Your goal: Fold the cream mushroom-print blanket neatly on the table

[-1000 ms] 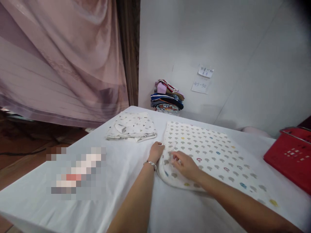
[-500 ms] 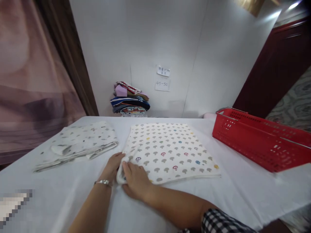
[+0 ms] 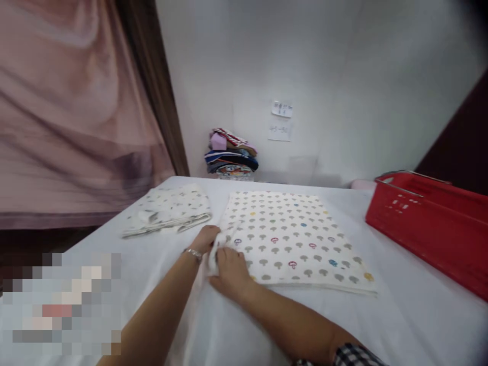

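Our white rectangular cloth w/ rows of grey & coloured mushroom prints lies flat on the white-covered table, approx. 12 o'clock from us, its 9 o'clock edge rumpled. Our L hand touches that edge; fingers partly hidden, so we can't tell if they're clamped. Our R hand is on the cloth's 8 o'clock corner, fingers close together over the fabric; can't tell if they pinch it. Folded white cloth w/ small dark prints at 10 o'clock, red plastic basket at 3.
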### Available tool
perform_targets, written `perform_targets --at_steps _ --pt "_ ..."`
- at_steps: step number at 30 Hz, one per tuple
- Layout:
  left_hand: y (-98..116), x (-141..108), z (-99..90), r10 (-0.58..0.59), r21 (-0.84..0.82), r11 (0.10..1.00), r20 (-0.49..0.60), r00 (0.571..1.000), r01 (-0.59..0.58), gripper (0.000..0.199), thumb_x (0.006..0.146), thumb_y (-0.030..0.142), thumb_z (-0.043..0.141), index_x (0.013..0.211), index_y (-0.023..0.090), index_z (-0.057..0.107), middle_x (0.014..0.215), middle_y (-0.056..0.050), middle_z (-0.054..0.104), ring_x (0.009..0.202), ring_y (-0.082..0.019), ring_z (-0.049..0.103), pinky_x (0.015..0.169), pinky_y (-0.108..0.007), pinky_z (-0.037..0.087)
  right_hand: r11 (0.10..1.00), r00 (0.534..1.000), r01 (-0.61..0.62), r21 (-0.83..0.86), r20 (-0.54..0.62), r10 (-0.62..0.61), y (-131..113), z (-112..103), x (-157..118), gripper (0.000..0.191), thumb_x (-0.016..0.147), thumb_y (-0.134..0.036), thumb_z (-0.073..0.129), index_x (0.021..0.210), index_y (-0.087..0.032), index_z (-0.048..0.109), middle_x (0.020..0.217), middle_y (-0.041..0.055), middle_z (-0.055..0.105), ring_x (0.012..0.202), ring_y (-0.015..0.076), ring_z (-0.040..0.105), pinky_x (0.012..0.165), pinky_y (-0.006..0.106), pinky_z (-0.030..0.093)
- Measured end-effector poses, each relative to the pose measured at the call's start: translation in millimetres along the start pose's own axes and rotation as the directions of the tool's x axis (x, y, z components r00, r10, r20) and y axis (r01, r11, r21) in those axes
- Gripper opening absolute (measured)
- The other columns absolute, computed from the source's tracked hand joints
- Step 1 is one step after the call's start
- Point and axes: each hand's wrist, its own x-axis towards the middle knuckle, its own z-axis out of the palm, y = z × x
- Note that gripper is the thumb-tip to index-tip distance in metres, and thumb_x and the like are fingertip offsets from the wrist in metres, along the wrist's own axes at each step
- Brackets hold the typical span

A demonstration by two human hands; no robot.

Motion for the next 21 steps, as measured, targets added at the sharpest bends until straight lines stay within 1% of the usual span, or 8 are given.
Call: perform_targets --at_steps 3,5,8,12,14,17,19,21 --pt "-1 5 1.1 -0.076 0.025 0.997 -0.041 0.996 0.077 0.014 0.076 0.012 0.054 0.063 0.015 0.052 0.051 0.003 0.044 0.047 -0.009 0.047 0.045 -0.021 0.037 0.996 0.999 0.029 -0.082 0.025 -0.027 -4 2 0 0.050 0.075 -0.044 0.060 0.111 -0.011 0.051 0.106 0.0151 0.055 0.096 0.0296 0.050 0.080 0.048 0.043" --pt "1 9 1.7 -0.109 0.041 0.993 -0.041 0.993 0.111 0.010 0.083 0.021 0.055 0.080 0.012 0.058 0.066 0.000 0.055 0.057 -0.010 0.053 0.052 -0.022 0.044 0.992 0.998 0.040 -0.116 0.046 -0.034 -8 2 2 0.048 0.076 -0.040 0.057 0.113 -0.009 0.051 0.104 0.0164 0.055 0.094 0.0295 0.051 0.077 0.046 0.044" --pt "7 11 2.0 -0.145 0.063 0.987 -0.009 0.989 0.146 0.026 0.088 0.033 0.053 0.105 0.013 0.056 0.097 -0.005 0.060 0.079 -0.013 0.059 0.068 -0.030 0.052 0.986 0.998 0.049 -0.159 0.056 -0.040 -11 3 3 0.046 0.076 -0.031 0.055 0.115 -0.007 0.050 0.103 0.0175 0.055 0.092 0.0291 0.051 0.074 0.044 0.044" --pt "12 10 1.7 -0.170 0.080 0.983 0.031 0.985 0.167 0.032 0.088 0.033 0.053 0.113 0.014 0.054 0.109 -0.007 0.058 0.091 -0.017 0.059 0.077 -0.036 0.052 0.982 0.996 0.076 -0.174 0.059 -0.066 -8 2 -3 0.053 0.072 -0.021 0.054 0.122 -0.004 0.046 0.106 0.0190 0.054 0.092 0.0291 0.052 0.078 0.045 0.044" --pt "12 9 1.6 -0.169 0.081 0.983 0.043 0.985 0.166 0.032 0.087 0.033 0.053 0.113 0.014 0.054 0.110 -0.008 0.058 0.092 -0.017 0.059 0.077 -0.036 0.052 0.987 0.994 0.086 -0.133 0.085 -0.075 -1 -1 -6 0.055 0.072 -0.016 0.051 0.126 -0.006 0.044 0.108 0.0184 0.055 0.094 0.0289 0.052 0.080 0.045 0.043" --pt "14 8 1.2 -0.155 0.066 0.986 0.064 0.986 0.151 0.031 0.087 0.033 0.053 0.113 0.014 0.054 0.109 -0.007 0.058 0.091 -0.017 0.059 0.076 -0.036 0.052 0.998 0.992 0.060 0.026 0.112 -0.063 15 -10 -9 0.053 0.073 -0.008 0.044 0.127 -0.011 0.045 0.114 0.0152 0.057 0.102 0.0254 0.053 0.087 0.040 0.043" --pt "17 8 0.4 -0.141 0.048 0.989 0.081 0.987 0.137 0.030 0.088 0.033 0.053 0.111 0.014 0.055 0.107 -0.007 0.058 0.089 -0.016 0.059 0.075 -0.034 0.052 0.986 0.996 0.036 0.160 0.078 -0.049 26 -18 -9 0.054 0.074 -0.006 0.040 0.127 -0.013 0.045 0.120 0.0125 0.056 0.109 0.0225 0.052 0.092 0.037 0.041" --pt "20 8 -0.7 -0.123 0.029 0.992 0.096 0.988 0.120 0.028 0.088 0.033 0.053 0.109 0.014 0.056 0.104 -0.006 0.059 0.085 -0.015 0.059 0.072 -0.032 0.053 0.961 1.000 0.004 0.276 0.027 -0.012 36 -26 -9 0.056 0.074 -0.006 0.038 0.129 -0.015 0.044 0.121 0.0098 0.057 0.109 0.0208 0.053 0.093 0.034 0.041"
